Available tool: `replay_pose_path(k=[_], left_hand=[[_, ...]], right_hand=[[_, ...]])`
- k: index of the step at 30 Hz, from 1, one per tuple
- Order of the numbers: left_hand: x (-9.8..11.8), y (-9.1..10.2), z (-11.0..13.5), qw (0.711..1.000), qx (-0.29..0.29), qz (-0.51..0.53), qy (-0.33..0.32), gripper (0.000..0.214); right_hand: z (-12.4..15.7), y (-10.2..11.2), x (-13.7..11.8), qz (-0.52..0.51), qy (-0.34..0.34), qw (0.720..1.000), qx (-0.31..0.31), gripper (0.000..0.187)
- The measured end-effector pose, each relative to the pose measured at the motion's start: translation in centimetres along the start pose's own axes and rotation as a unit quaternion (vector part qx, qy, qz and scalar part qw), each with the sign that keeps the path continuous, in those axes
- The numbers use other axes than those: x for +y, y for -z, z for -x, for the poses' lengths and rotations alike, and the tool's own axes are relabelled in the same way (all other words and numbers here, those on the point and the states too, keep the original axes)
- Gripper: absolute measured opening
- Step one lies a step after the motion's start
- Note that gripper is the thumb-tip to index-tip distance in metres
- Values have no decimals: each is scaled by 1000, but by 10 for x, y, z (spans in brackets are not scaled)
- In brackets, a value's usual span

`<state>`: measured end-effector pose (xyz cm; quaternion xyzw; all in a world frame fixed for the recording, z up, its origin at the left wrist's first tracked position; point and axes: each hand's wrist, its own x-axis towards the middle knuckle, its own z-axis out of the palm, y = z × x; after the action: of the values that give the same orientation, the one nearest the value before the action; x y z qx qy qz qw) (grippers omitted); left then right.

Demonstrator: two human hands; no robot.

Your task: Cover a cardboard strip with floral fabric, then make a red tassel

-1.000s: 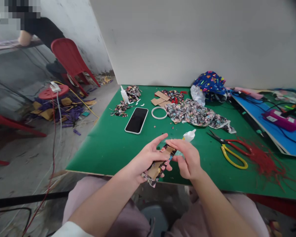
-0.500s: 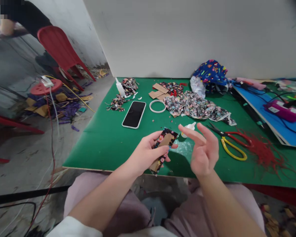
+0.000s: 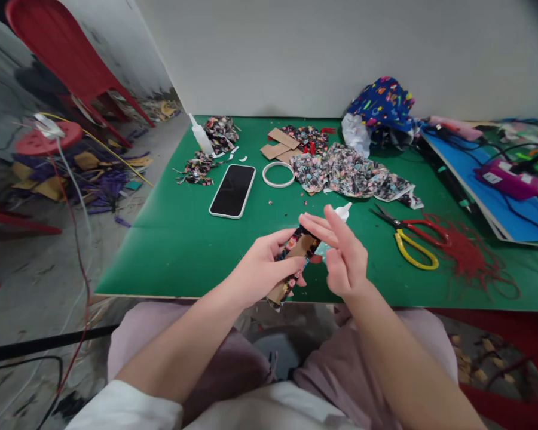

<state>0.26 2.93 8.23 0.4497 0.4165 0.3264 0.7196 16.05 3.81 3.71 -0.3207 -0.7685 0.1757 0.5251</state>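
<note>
My left hand (image 3: 257, 269) is closed around a small cardboard piece with black floral fabric folded over its edges (image 3: 301, 248), the thumb lying across its brown middle. The piece is tilted, held just above the table's front edge. Bare of any object, my right hand (image 3: 348, 257) has its fingers stretched out, and the fingertips meet the upper end of the piece. Partly hidden behind those fingers lies a white bottle with a pointed tip (image 3: 343, 211). To the right are scissors (image 3: 401, 226) with one red and one yellow handle, beside tangled red thread (image 3: 470, 254).
On the green table (image 3: 161, 251) lie a phone (image 3: 233, 191), a white ring (image 3: 278, 175), cardboard pieces (image 3: 281, 143) and floral fabric scraps (image 3: 349, 173). Another bottle (image 3: 201, 136) stands at the back left. Blue boards (image 3: 488, 197) carry a purple device (image 3: 509, 179). A white panel rises behind.
My right hand has moved left and its fingertips now reach the upper end of the fabric-edged cardboard. The left hand keeps its hold. The whole view has tilted down slightly.
</note>
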Motion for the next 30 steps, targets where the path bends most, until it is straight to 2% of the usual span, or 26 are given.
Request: replay_pose_path(k=[3, 7, 14, 16, 19, 22, 24, 25, 28, 30], left_hand=[[1, 0, 1, 1000, 0, 19, 10, 45], [4, 1, 4, 999, -12, 31, 42, 47], [6, 2, 6, 996, -32, 39, 77, 45], [7, 1, 5, 995, -37, 48, 76, 43], [8, -1, 5, 997, -32, 51, 48, 42], [10, -3, 5, 998, -19, 52, 22, 37], [11, -5, 6, 998, -10, 53, 20, 31], [11, -5, 6, 998, -6, 53, 23, 29], [11, -8, 7, 999, 3, 45, 30, 30], [11, -9, 9, 999, 10, 40, 31, 33]], right_hand=[[1, 0, 1, 66, 54, 996, -9, 55], [1, 1, 1, 85, 100, 991, -16, 59], [2, 4, -1, 65, 114, 991, -35, 56], [3, 4, -4, 38, 98, 993, -43, 54], [4, 6, -14, -24, 11, 999, -19, 52], [0, 7, -22, -65, -57, 991, 102, 50], [-3, 9, -25, -72, -66, 979, 178, 47], [-3, 10, -24, -76, -64, 976, 195, 46], [-2, 11, -22, -66, -52, 982, 167, 44], [2, 11, -20, -30, -47, 993, 104, 47]])
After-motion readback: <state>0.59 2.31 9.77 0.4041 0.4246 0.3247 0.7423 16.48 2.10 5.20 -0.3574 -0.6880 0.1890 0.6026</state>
